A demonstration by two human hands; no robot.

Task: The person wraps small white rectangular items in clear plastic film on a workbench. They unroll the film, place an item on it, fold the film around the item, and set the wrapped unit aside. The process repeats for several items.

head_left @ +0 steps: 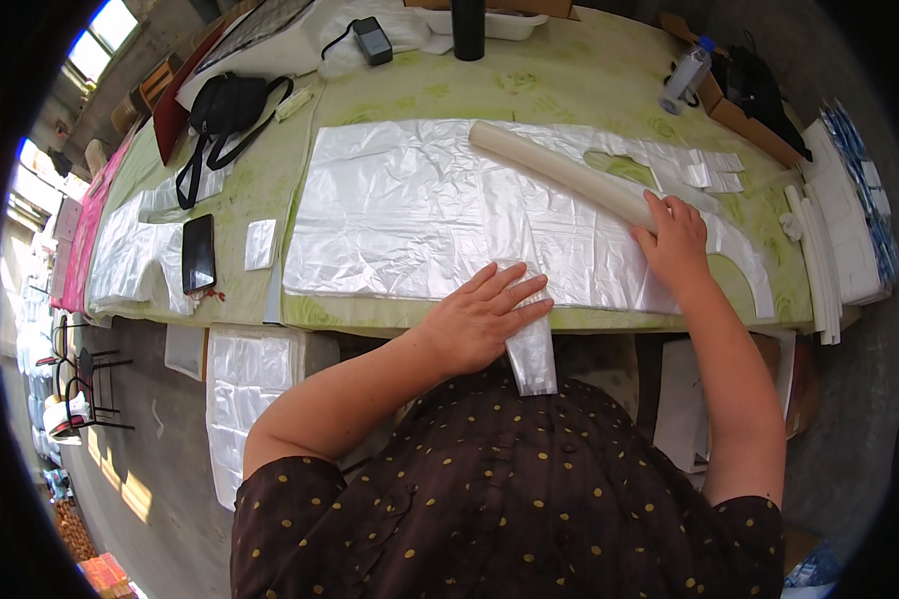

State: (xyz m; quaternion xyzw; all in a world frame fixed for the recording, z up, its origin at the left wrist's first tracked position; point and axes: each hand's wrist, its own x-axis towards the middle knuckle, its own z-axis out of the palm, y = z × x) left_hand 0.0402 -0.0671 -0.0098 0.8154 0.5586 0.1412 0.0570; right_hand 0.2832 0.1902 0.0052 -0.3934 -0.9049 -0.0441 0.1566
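Fingers (517,290) of the left hand (484,319): spread flat, grasping nothing, pressing a narrow folded plastic strip (532,359) that hangs over the near worktop (410,100) edge. Right hand (677,240): fingers laid open on the near-right end of a white rolled tube (559,170), not closed round it. Tube: long axis runs from the right hand away to the far left, across the flattened stack of clear plastic bags (410,210). Right hand is the nearer to it. Further left: black phone (198,252), black bag (225,105).
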